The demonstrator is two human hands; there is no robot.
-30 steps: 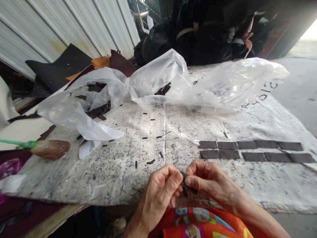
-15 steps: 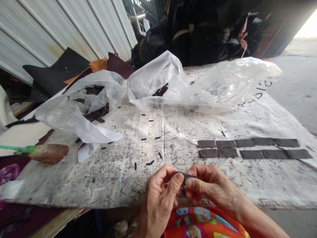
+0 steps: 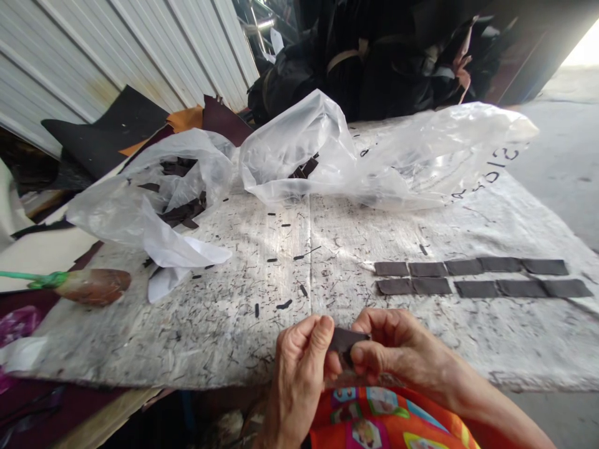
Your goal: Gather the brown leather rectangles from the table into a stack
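A small dark leather-like piece [image 3: 345, 340] is stretched between both hands near the table's front edge. My left hand [image 3: 306, 355] pinches its left end, thumb laid along the side. With thumb and fingertips, my right hand [image 3: 390, 343] grips the right end; the lower part of the piece is hidden behind the fingers. To the right of the hands lie two rows of flat dark pieces, an upper row [image 3: 463, 268] and a lower row [image 3: 475, 289], each piece roughly rectangular.
Across the back of the cloth-covered table [image 3: 224, 337] stand clear plastic bags: a left bag [image 3: 112, 199] and a middle bag [image 3: 271, 162] with dark pieces inside, and a right bag [image 3: 421, 168]. A brown object with a green cord [image 3: 96, 287] lies at left. Dark scraps litter the cloth.
My left thumb has lifted off the top of the dark piece and moved left, so more of its face shows. Both hands still hold it near the same spot.
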